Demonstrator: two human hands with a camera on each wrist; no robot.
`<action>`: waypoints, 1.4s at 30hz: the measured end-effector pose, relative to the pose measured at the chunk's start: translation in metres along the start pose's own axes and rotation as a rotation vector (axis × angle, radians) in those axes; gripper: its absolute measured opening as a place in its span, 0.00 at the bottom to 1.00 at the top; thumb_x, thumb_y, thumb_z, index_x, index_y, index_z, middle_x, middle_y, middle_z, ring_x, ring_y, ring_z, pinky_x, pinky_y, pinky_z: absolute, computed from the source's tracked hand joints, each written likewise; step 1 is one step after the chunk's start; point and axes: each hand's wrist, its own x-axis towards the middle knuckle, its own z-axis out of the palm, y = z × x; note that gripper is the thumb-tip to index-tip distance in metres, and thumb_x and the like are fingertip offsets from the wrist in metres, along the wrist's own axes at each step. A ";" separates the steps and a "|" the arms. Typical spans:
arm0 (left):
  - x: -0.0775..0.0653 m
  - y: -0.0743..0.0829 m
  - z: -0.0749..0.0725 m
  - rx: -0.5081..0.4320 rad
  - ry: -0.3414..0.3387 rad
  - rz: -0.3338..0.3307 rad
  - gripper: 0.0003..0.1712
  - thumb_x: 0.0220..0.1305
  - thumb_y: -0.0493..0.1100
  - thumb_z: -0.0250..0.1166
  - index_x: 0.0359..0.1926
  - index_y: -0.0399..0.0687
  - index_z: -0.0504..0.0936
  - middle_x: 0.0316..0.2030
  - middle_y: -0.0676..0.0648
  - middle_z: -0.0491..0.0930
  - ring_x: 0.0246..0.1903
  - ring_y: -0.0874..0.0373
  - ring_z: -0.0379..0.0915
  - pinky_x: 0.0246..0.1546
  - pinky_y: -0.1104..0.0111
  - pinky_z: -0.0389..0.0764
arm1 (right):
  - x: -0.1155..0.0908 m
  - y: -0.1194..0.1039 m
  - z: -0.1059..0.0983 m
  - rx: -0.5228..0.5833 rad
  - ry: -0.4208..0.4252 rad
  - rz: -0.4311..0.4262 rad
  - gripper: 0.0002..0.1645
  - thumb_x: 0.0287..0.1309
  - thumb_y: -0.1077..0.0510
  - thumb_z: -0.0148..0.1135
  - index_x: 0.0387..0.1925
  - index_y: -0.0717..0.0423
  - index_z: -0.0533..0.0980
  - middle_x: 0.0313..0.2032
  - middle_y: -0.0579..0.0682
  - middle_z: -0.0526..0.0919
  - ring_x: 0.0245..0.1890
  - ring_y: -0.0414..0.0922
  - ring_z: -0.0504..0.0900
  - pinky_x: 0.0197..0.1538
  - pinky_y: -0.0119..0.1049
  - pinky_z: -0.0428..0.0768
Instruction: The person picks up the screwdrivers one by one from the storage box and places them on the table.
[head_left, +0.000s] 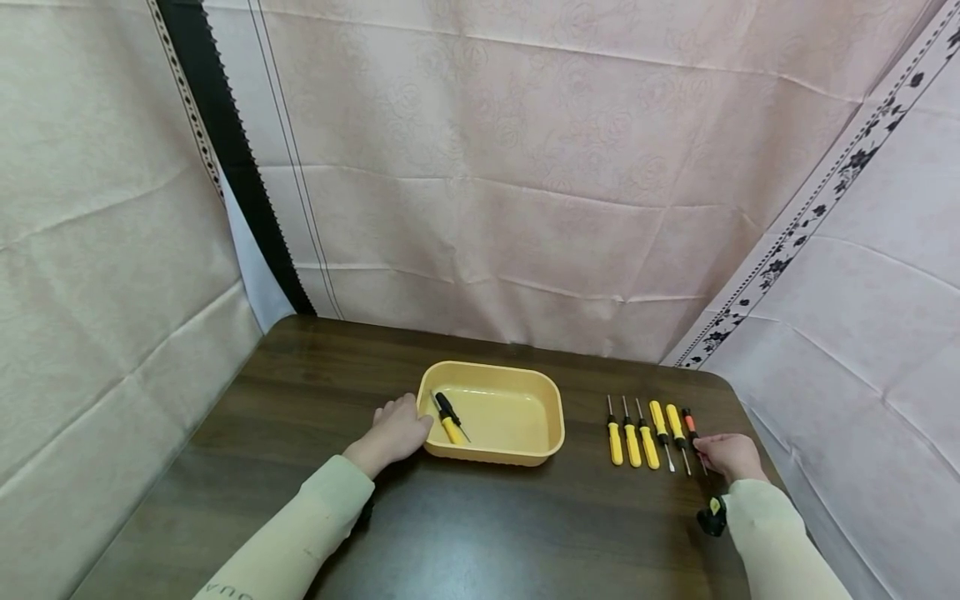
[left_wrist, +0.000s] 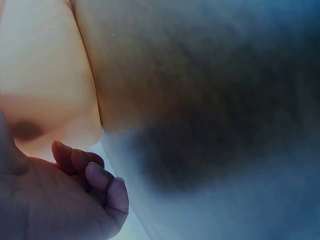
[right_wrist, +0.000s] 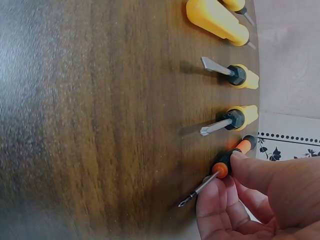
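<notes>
My right hand pinches a black-and-orange screwdriver between thumb and fingers, its shaft tip low over the wood in the right wrist view. Left of it in the head view lies a row of several yellow-handled screwdrivers; some point away, others toward me. My left hand is at the left wall of a yellow tray, thumb over the rim and fingers curled against the outside. Inside the tray, at its left, are screwdrivers with black and yellow handles showing.
The dark wooden table has its far edge against a pale hanging cloth. More cloth hangs at the left and right sides. A small black object sits at my right wrist.
</notes>
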 end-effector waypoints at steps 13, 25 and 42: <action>-0.002 0.001 -0.001 0.005 -0.003 0.003 0.32 0.67 0.51 0.50 0.62 0.30 0.66 0.51 0.39 0.73 0.45 0.47 0.65 0.52 0.51 0.61 | -0.006 -0.009 -0.007 -0.086 0.008 0.002 0.17 0.62 0.54 0.60 0.28 0.64 0.84 0.20 0.50 0.82 0.23 0.46 0.78 0.28 0.39 0.74; 0.000 0.001 -0.001 0.010 0.002 0.014 0.32 0.68 0.51 0.49 0.62 0.29 0.66 0.50 0.38 0.73 0.44 0.47 0.65 0.52 0.51 0.61 | -0.039 -0.079 0.009 -0.090 -0.003 -0.275 0.34 0.66 0.41 0.54 0.57 0.66 0.72 0.52 0.66 0.76 0.47 0.58 0.79 0.42 0.46 0.79; -0.002 0.000 -0.001 -0.002 -0.005 0.006 0.35 0.67 0.52 0.49 0.64 0.28 0.64 0.56 0.35 0.71 0.51 0.44 0.65 0.57 0.48 0.58 | -0.094 -0.186 0.102 0.105 -0.153 -0.503 0.35 0.57 0.38 0.64 0.57 0.58 0.74 0.51 0.57 0.79 0.49 0.53 0.80 0.47 0.44 0.79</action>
